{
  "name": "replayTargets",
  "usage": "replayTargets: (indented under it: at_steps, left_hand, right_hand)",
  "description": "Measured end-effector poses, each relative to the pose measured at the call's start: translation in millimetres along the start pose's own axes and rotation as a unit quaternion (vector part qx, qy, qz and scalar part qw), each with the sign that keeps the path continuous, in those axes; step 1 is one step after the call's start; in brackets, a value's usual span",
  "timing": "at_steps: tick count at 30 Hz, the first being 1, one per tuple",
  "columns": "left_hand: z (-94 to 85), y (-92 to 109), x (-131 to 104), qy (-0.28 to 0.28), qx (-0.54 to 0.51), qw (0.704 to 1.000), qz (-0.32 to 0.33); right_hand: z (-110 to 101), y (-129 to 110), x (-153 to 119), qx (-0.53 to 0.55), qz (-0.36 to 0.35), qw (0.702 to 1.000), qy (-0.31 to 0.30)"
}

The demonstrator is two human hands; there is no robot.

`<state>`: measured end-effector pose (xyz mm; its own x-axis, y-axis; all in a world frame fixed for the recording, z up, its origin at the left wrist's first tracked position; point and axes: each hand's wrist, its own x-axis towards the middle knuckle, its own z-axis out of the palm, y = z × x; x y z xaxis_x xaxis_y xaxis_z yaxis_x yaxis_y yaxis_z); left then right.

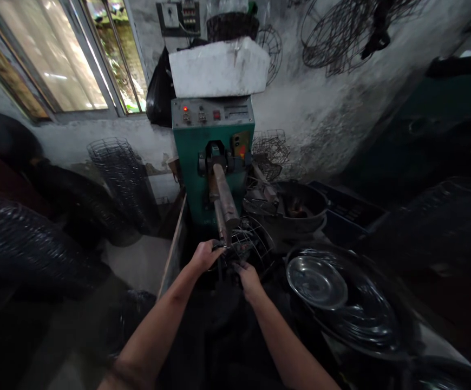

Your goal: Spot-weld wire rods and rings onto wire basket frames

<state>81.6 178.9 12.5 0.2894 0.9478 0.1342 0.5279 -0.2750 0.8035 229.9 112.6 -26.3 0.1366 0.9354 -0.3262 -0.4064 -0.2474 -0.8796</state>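
Observation:
A round wire frame (265,236) of curved dark rods stands between and beyond my hands, just under the arms of a green spot-welding machine (190,179). My left hand (207,255) is closed at the frame's left edge, its fingers pinched close to the tip of the lower machine arm (220,216). Closed at the near edge of the frame, my right hand (248,279) sits lower and to the right. Dim light hides the exact spots where the fingers meet the wire. The thick upper arm (226,197) of the machine points toward me above the frame.
To the right stand a large basin with shiny rings, a metal bowl (317,283) and a dark tub (300,203). Rolled wire mesh (117,173) leans at the left wall. A white foam box (219,67) rests on the machine. A person's dark sleeve (65,184) shows far left.

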Motion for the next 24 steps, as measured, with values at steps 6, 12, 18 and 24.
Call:
replayTargets:
  at_steps: [6,12,18,24]
  left_hand:
    - [-1.0,4,4,-0.012,0.019,1.0,0.001]
    - [-12.5,-6,-22,0.063,-0.04,0.997,0.004]
    - [0.9,-38,-72,0.225,-0.128,0.963,-0.078]
    - [38.6,-7,-74,0.244,-0.111,0.963,-0.032]
  right_hand:
    - [-2,9,2,-0.022,0.021,1.0,0.0]
    - [-5,11,-18,-0.084,0.049,0.993,-0.06]
    - [-5,15,-32,-0.13,0.052,0.987,-0.082]
    - [11,12,-44,-0.098,0.003,0.99,-0.097]
